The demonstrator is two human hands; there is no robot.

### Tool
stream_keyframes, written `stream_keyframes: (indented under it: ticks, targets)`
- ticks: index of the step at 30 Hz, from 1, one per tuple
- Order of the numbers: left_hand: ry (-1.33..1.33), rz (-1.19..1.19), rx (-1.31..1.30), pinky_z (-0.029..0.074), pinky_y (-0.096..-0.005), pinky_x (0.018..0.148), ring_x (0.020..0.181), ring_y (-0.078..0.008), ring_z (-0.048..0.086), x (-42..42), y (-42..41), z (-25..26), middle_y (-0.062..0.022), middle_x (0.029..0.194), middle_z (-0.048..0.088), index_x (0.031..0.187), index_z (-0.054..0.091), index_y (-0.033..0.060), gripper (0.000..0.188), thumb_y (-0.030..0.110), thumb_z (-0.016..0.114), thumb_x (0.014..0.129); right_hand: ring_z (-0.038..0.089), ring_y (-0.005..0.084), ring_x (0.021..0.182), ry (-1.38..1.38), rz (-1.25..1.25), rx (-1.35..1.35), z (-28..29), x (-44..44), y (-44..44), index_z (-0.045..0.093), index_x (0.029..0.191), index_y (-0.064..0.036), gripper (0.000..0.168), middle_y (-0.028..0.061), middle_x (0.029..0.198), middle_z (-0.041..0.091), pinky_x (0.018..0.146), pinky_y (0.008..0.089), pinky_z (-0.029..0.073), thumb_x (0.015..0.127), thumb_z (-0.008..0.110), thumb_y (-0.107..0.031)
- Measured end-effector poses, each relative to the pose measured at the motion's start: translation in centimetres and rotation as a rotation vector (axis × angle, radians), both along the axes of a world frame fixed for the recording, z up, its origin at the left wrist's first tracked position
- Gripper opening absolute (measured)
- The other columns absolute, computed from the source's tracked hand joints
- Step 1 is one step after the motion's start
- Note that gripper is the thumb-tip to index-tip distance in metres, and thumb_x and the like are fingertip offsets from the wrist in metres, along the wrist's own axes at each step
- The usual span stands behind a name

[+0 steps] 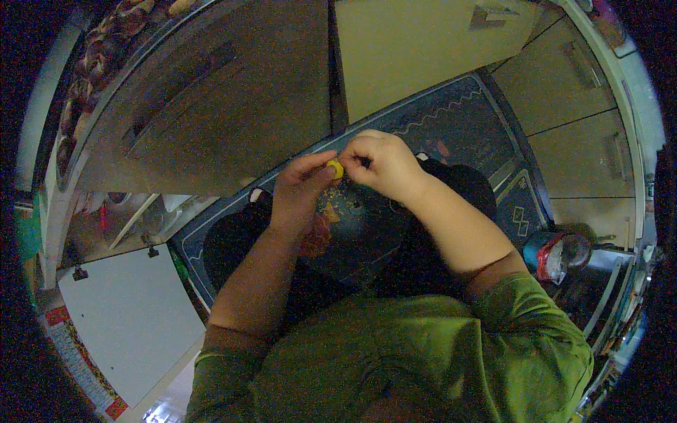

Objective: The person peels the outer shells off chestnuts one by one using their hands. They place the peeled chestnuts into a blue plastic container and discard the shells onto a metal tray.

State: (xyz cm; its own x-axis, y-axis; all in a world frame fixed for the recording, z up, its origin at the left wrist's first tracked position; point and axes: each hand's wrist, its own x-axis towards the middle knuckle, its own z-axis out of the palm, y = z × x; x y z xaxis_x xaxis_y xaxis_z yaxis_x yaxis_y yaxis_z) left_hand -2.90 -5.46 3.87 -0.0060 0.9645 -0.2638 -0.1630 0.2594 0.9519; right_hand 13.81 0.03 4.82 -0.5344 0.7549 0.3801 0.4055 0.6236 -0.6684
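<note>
My left hand (301,182) holds a small round yellow object (335,168) between thumb and fingers. What the object is cannot be made out. Against its right side, my right hand (383,158) has thumb and index finger brought together in a pinch; anything between those fingertips is too small or hidden to see. Both hands are above the dark patterned floor mat (460,116), between my knees. Under them, pale crumbs or scraps (344,196) are scattered near a flat orange-yellow piece (331,212), which may be part of the mat's print.
A brown panel with a long handle (232,90) and a pale cabinet door (423,47) stand ahead. Drawers (576,79) line the right. A white sheet (132,317) with black binder clips lies lower left. A blue and red package (545,256) stands by a round container (576,248).
</note>
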Motion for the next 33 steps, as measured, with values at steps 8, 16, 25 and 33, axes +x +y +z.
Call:
stream_keyframes:
  ticks: [8, 16, 25, 33]
  targets:
    - [-0.144, 0.027, 0.015, 0.044, -0.0242, 0.070, 0.080, -0.0119, 0.054, 0.1, 0.0, 0.4, -0.0043, 0.091, 0.059, 0.106, 0.053, 0.0036, 0.030, 0.009, 0.061, 0.078, 0.056, 0.0281, 0.066, 0.035, -0.036, 0.001, 0.2, -0.3, -0.1, 0.055, 0.071, -0.007, 0.009, 0.0094, 0.068, 0.055, 0.057, 0.0350, 0.046, 0.065, 0.062, -0.008]
    - [-0.125, 0.003, 0.016, 0.043, -0.0239, 0.068, 0.080, -0.0119, 0.054, -0.3, 0.1, -0.7, -0.0040, 0.093, 0.059, 0.105, 0.054, 0.0049, 0.030, 0.006, 0.061, 0.076, 0.055, 0.0275, 0.066, 0.041, -0.095, -0.082, 0.1, 0.0, 0.4, 0.055, 0.071, -0.005, 0.009, 0.0104, 0.068, 0.055, 0.058, 0.0344, 0.045, 0.066, 0.062, -0.008]
    - [-0.059, -0.041, 0.124, 0.045, -0.0265, 0.076, 0.087, -0.0137, 0.056, 0.1, -0.2, 0.6, -0.0057, 0.098, 0.059, 0.106, 0.056, 0.0041, 0.026, 0.006, 0.057, 0.080, 0.056, 0.0292, 0.069, -0.022, -0.182, -0.229, 0.2, 0.7, 0.8, 0.057, 0.073, -0.004, 0.010, 0.0124, 0.070, 0.057, 0.061, 0.0364, 0.045, 0.069, 0.061, -0.012]
    - [-0.026, 0.022, 0.085, 0.047, -0.0268, 0.079, 0.088, -0.0144, 0.057, 0.1, 0.0, 0.1, -0.0071, 0.099, 0.059, 0.110, 0.055, 0.0027, 0.025, 0.007, 0.050, 0.086, 0.058, 0.0254, 0.065, 0.010, -0.010, -0.277, 0.3, 0.6, 0.3, 0.061, 0.075, -0.004, 0.011, 0.0119, 0.070, 0.058, 0.059, 0.0340, 0.046, 0.070, 0.062, -0.014]
